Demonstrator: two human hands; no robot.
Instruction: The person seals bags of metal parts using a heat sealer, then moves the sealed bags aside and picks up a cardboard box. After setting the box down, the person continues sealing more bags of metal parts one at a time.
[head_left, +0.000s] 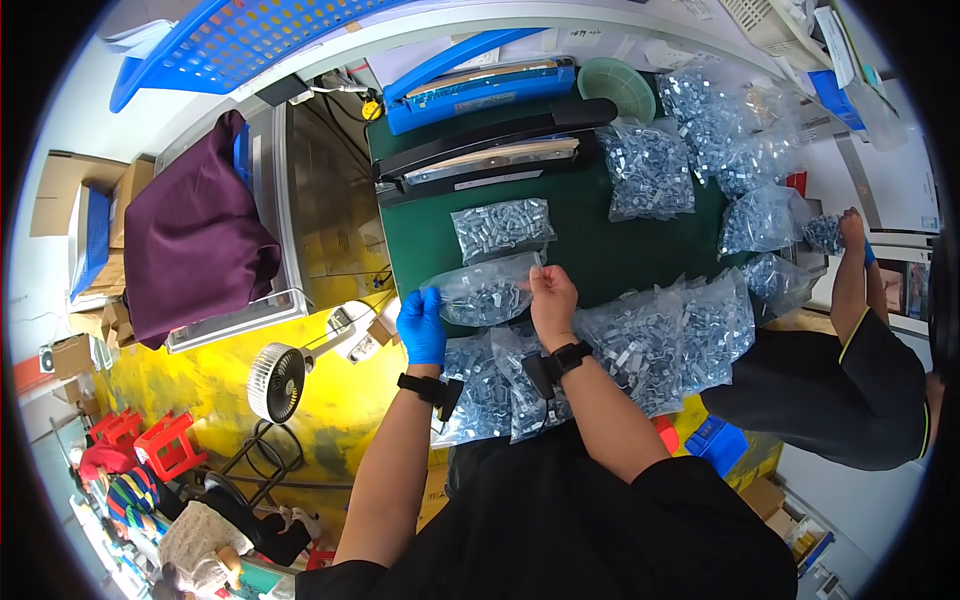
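A clear plastic bag of small metal parts [484, 296] lies between my hands on the green tabletop [590, 256]. My left hand [421, 328], in a blue glove, pinches the bag's left end. The bare fingers of my right hand [553, 303] are closed on its upper right edge. Just beyond lies another filled bag [503, 228], flat on the table. Closer to me, several larger bags of metal parts [640, 345] line the table's near edge, partly under my forearms. What the metal parts are is too small to tell.
Behind stand a black bag sealer [490, 150], a blue sealer [480, 95] and a green bowl [615, 90]. More filled bags [650, 170] crowd the right. A co-worker [830, 385] handles a small bag there. On the left are a fan [277, 383] and a purple cloth [200, 230].
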